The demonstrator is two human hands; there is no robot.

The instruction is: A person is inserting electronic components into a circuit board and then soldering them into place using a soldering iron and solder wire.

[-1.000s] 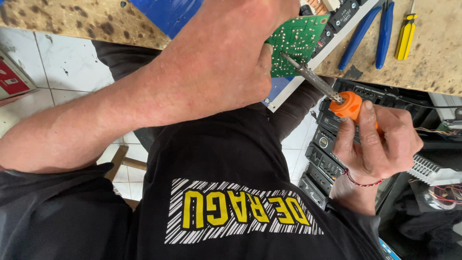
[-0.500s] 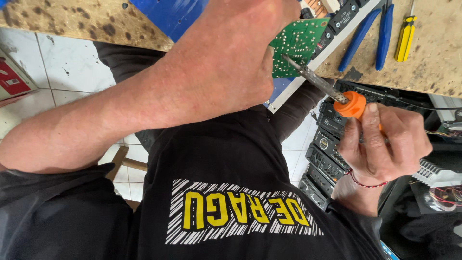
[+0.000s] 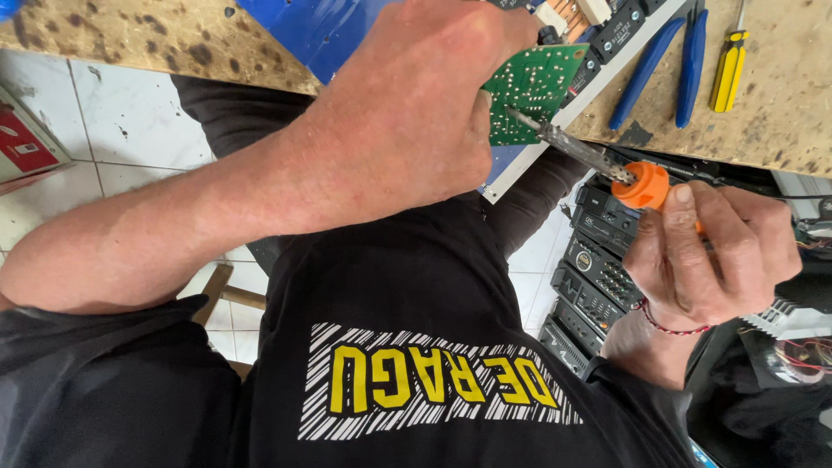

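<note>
- Left hand [image 3: 416, 113], upper centre of frame: fingers curled over the near edge of a green circuit board [image 3: 533, 95], gripping it; board tilted, solder side facing the camera.
- Right hand [image 3: 715, 251], right of frame: fist closed around a soldering iron [image 3: 641, 184] with an orange collar; its metal shaft runs up and left, tip touching the lower part of the board's solder side.
- Board sits at the edge of a stained wooden workbench [image 3: 780, 104] — top of frame — partly overhanging a pale strip and a blue sheet [image 3: 303, 30].
- On the bench, upper right: 1 pair of blue-handled pliers [image 3: 667, 61]; just beside it, 1 yellow-handled screwdriver [image 3: 728, 65]. Not touching either hand.
- Below the bench, right of centre: a stack of black electronic units [image 3: 598, 286] with knobs, standing on the white tiled floor [image 3: 113, 104].
- Containers: an open dark case at lower right holds loose wires [image 3: 802, 351] — contents otherwise too dim to tell.
- Red thread bracelet [image 3: 667, 325] on the right wrist.
</note>
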